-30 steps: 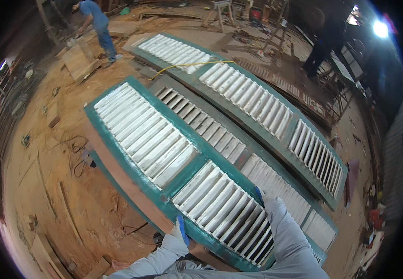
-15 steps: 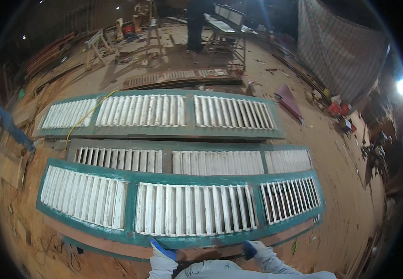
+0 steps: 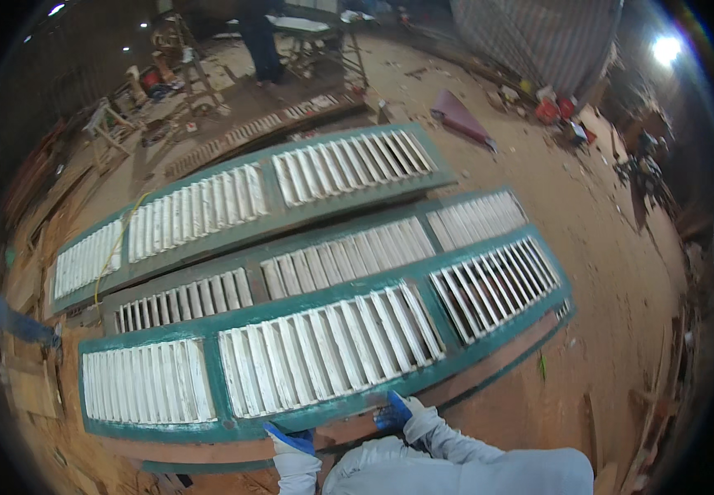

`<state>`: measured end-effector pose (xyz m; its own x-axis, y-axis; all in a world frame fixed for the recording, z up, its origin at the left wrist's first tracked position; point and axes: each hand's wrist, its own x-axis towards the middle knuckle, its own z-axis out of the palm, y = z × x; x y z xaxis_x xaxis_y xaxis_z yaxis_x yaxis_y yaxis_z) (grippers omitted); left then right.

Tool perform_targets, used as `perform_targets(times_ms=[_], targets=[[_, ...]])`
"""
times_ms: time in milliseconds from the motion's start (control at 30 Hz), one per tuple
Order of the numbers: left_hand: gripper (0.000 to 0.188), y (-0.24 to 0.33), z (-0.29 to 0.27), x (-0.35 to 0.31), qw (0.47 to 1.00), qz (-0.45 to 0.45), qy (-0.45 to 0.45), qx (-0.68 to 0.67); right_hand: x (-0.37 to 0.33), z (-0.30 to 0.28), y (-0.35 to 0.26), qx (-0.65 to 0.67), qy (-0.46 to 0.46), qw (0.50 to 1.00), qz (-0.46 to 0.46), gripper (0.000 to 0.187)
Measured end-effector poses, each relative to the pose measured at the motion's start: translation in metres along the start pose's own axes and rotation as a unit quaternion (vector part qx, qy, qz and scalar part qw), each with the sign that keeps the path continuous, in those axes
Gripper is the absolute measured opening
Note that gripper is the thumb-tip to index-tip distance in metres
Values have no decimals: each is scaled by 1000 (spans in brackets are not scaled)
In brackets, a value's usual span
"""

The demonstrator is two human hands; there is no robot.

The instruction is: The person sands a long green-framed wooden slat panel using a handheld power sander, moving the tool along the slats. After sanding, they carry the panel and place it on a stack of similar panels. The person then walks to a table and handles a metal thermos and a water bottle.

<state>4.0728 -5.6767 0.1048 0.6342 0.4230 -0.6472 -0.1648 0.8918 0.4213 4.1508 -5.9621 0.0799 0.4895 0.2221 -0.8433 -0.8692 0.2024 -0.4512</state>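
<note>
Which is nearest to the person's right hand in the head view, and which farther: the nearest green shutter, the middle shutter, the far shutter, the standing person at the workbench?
From the right hand:
1. Nearest green shutter, touched at its lower edge.
2. Middle shutter, just behind it.
3. Far shutter, farther back, toward the left.
4. Standing person, at the top by the workbench.

From where I look, my left hand (image 3: 291, 440) and right hand (image 3: 396, 410) sit at the near edge of the nearest green louvred shutter (image 3: 324, 346), which blocks everything just beyond them. Two more shutters (image 3: 250, 198) fill the floor farther out. Bare sawdust floor (image 3: 613, 272) lies open to the right; timber scraps (image 3: 31, 388) crowd the left.
</note>
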Motion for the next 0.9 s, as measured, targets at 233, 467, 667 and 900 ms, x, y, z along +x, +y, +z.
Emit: perform_targets(times_ms=[233,467,667,900], targets=[[60,-41,11,8,997,19,39,56,-11,13,-51,97,1,995,-6,48],[55,-48,40,18,982,-34,142,120,43,5,-74,130,-4,991,-43,37],[77,-41,17,44,984,-37,117,132,80,24,-105,104,-31,993,-56,32],[64,10,-46,52,988,-32,94,118,46,125,-123,-541,-26,834,-106,34]])
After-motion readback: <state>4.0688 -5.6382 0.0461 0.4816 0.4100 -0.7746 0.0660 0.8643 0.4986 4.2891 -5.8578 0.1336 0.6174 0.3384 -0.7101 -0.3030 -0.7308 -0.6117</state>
